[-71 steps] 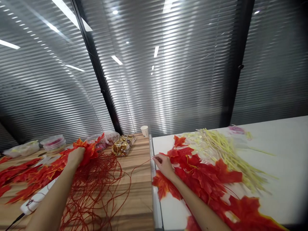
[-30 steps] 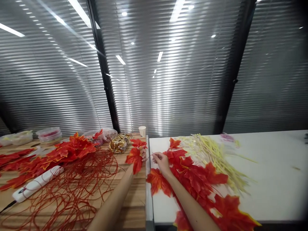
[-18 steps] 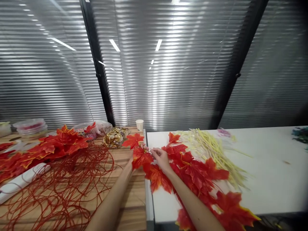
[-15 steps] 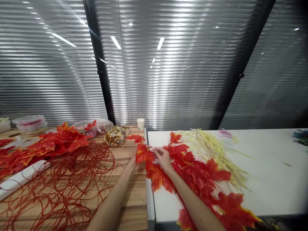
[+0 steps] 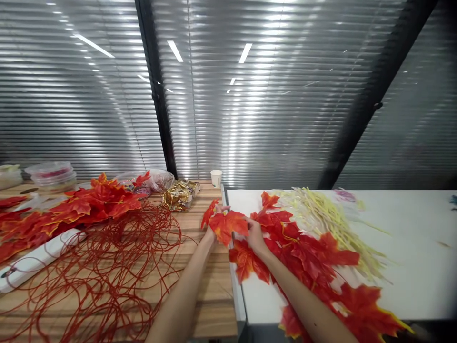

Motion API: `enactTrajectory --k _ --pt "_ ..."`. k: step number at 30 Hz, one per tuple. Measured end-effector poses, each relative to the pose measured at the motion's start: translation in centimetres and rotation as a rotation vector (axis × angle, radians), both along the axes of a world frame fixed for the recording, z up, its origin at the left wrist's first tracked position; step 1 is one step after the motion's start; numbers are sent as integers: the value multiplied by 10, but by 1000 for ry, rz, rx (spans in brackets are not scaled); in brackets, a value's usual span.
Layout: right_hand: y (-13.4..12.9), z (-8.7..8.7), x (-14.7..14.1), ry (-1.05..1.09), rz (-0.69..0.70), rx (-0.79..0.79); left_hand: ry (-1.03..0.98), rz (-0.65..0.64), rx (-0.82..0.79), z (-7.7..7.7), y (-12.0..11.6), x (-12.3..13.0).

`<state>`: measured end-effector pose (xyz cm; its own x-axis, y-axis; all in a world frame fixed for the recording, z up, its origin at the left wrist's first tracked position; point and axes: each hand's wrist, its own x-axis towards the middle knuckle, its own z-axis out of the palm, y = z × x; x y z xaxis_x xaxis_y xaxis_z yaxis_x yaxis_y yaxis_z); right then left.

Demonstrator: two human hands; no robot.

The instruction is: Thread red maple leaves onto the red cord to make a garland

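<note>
Over the seam between the two tables, my left hand [image 5: 211, 233] is closed round a red-orange artificial maple leaf [image 5: 227, 226], which hides most of its fingers. A second, smaller red leaf [image 5: 209, 213] sticks out on the left of that hand. My right hand [image 5: 254, 235] pinches at the right edge of the held leaf; its fingertips are partly covered. Just below lies an orange-red leaf [image 5: 247, 262] at the white table's edge. Under and beside my right forearm runs a garland of red maple leaves [image 5: 303, 255].
Tangled red cord [image 5: 117, 267] spreads over the wooden table [image 5: 214, 314], near a white power strip [image 5: 43, 259] and a heap of red leaves [image 5: 96, 202]. Gold foil packaging [image 5: 181, 194] and a paper cup [image 5: 216, 177] stand behind. Pale yellow strands [image 5: 332, 224] lie on the white table [image 5: 410, 271].
The held leaf has turned to face me and spread between my hands. My right fingers have shifted from its stem area to its right edge. The camera view has swung slightly left.
</note>
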<state>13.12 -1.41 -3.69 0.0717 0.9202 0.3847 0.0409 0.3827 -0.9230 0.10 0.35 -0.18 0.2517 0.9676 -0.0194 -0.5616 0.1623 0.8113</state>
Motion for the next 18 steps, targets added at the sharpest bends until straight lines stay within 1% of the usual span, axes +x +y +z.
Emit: enactTrajectory --k 2,5,7,10,12,15,18 --pt "0 0 0 -2 14 -2 38 37 33 3 -3 -1" --pt "0 0 0 -3 -14 -23 101 70 78 7 -4 -1" --pt "0 0 0 -11 -24 -18 115 121 115 8 -3 -1" --pt "-1 1 0 -40 -16 6 121 203 154 6 2 -1" --pt "-3 2 0 -41 -37 -11 125 227 170 3 5 -1" --pt "-6 5 0 -6 -62 -22 87 212 156 -3 8 0" --pt "-8 9 0 7 -31 5 -35 209 66 -5 9 0"
